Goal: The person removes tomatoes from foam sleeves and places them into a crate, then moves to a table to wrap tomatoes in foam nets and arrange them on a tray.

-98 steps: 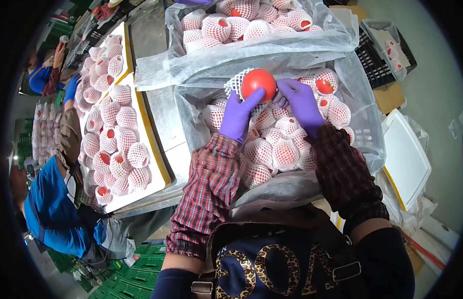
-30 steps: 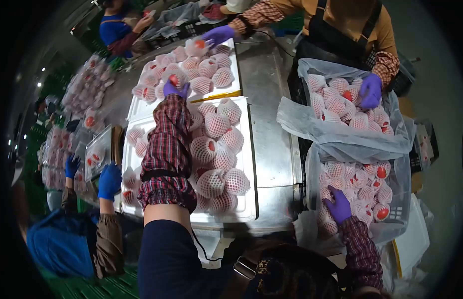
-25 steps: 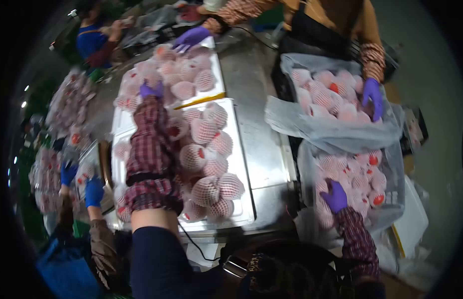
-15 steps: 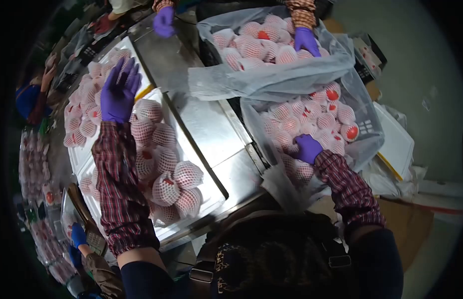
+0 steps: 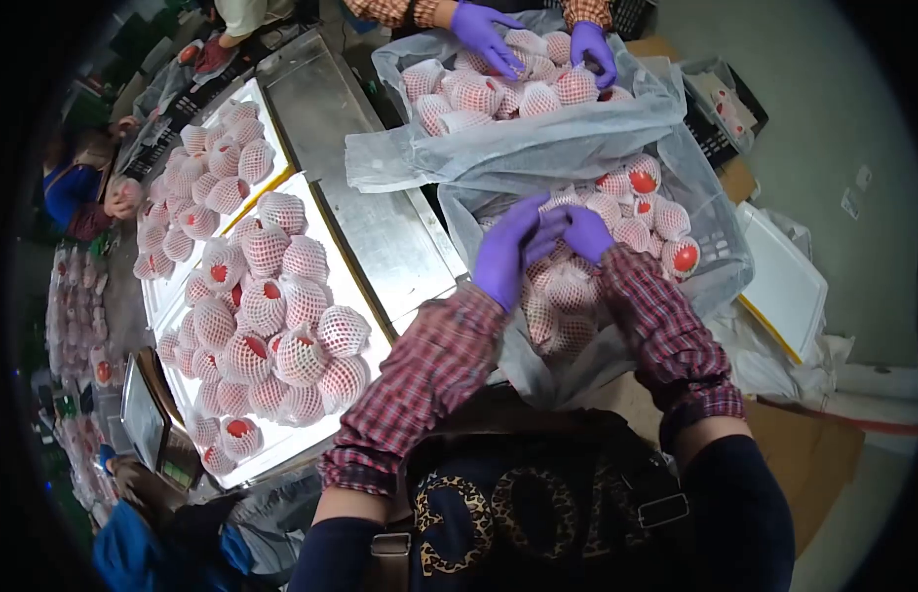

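Note:
My left hand (image 5: 508, 255), in a purple glove, is over the near lined crate (image 5: 711, 296), its fingers stretched toward the right. Close against it is my right hand (image 5: 585, 235), also gloved; its fingers point left and partly overlap the left fingers, so I cannot see whether they grip anything. Around and below both hands lie round red fruits in white-and-pink foam nets (image 5: 568, 288), piled on the crate's grey plastic lining. To the left, several netted fruits (image 5: 264, 306) sit on a white foam tray (image 5: 355, 286).
A co-worker's purple-gloved hands (image 5: 489, 37) reach into a second lined crate (image 5: 518, 148) of netted fruits. Another white tray (image 5: 271, 109) of fruits is behind the first. A metal table (image 5: 380, 232) separates trays and crates. A white lid (image 5: 787, 286) leans at right.
My left hand has swung from above the trays across to the crate, beside my right hand. The right hand has shifted up and left. The co-worker's other hand has come to the far crate.

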A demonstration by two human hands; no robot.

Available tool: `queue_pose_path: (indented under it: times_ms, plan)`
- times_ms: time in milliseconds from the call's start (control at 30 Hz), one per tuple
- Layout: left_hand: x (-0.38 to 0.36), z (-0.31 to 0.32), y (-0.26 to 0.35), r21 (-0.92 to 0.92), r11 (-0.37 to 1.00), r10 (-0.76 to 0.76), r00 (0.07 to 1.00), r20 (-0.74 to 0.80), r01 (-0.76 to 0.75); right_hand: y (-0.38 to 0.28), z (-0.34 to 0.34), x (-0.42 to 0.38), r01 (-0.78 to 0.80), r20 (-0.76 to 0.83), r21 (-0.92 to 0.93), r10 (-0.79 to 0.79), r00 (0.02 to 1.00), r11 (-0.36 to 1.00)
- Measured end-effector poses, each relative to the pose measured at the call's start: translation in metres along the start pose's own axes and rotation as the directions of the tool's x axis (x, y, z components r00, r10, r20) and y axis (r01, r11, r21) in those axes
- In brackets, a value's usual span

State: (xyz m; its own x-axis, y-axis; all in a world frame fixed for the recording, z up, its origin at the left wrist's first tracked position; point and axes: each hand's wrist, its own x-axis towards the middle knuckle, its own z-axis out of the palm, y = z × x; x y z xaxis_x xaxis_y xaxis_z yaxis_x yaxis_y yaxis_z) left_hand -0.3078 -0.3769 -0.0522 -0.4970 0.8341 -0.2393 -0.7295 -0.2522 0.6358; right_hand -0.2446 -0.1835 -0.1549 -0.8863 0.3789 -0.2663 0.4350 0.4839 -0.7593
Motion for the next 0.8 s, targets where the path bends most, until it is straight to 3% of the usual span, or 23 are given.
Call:
queue_pose_path:
  times_ms: [67, 100, 167, 200, 233, 267, 300, 367, 433, 467, 533, 567, 667, 800]
  plan:
    - [0.010, -0.013, -0.038, -0.020, 1.000, 0.007, 0.997, -0.082, -0.009, 0.002, 0.014, 0.026, -0.008, -0.122, -0.302, -0.030, 0.992, 0.953]
    - [0.020, -0.032, -0.056, 0.089, 0.996, 0.001, 1.000, -0.007, 0.000, 0.003, 0.022, 0.038, -0.028, -0.184, -0.437, -0.059, 0.981, 0.899]
    - [0.005, -0.006, -0.039, 0.212, 0.967, -0.098, 0.971, -0.219, 0.145, 0.016, 0.050, 0.054, -0.065, -0.272, -0.473, -0.075, 0.959, 0.878]
    - [0.015, -0.018, -0.049, 0.188, 0.976, -0.061, 0.965, -0.257, 0.111, 0.023, 0.062, 0.055, -0.091, -0.315, -0.491, -0.080, 0.946, 0.866]
    - [0.031, -0.042, -0.069, 0.161, 0.984, -0.027, 0.955, -0.294, 0.077, 0.028, 0.066, 0.053, -0.025, -0.369, -0.437, -0.154, 0.916, 0.899]
    - [0.031, -0.037, -0.063, 0.132, 0.990, 0.002, 0.944, -0.330, 0.044, 0.025, 0.061, 0.051, 0.035, -0.312, -0.344, -0.150, 0.938, 0.938]
    - [0.027, -0.032, -0.060, 0.108, 0.978, -0.114, 0.886, -0.450, 0.180, 0.023, 0.053, 0.048, 0.085, -0.251, -0.246, -0.148, 0.957, 0.966]
    - [0.028, -0.022, -0.049, -0.089, 0.944, -0.316, 0.796, -0.516, 0.317, -0.005, 0.026, 0.025, 0.084, -0.190, -0.098, -0.101, 0.976, 0.992]
    - [0.024, -0.004, -0.031, -0.232, 0.888, -0.457, 0.713, -0.532, 0.396, -0.039, 0.001, 0.000, 0.355, -0.278, -0.007, -0.342, 0.898, 0.935]
    - [0.022, -0.006, -0.030, -0.252, 0.903, -0.425, 0.814, -0.395, 0.349, -0.052, -0.007, -0.012, 0.480, -0.325, 0.032, -0.445, 0.834, 0.877]
    - [0.019, -0.011, -0.026, -0.305, 0.917, -0.299, 0.949, -0.103, 0.256, -0.082, -0.018, -0.048, 0.512, -0.255, 0.165, -0.465, 0.848, 0.843]
    - [0.020, -0.015, -0.027, -0.395, 0.902, -0.204, 0.978, -0.037, 0.173, -0.087, -0.020, -0.058, 0.523, -0.225, 0.232, -0.477, 0.849, 0.820]
    - [0.020, -0.015, -0.028, -0.390, 0.909, -0.163, 0.987, -0.006, 0.147, -0.073, -0.034, -0.060, 0.212, -0.097, 0.700, -0.203, 0.974, 0.682]
    - [0.022, -0.032, -0.033, -0.496, 0.794, -0.165, 0.909, 0.382, 0.352, -0.071, -0.051, -0.073, 0.431, -0.121, 0.663, -0.481, 0.869, 0.612]
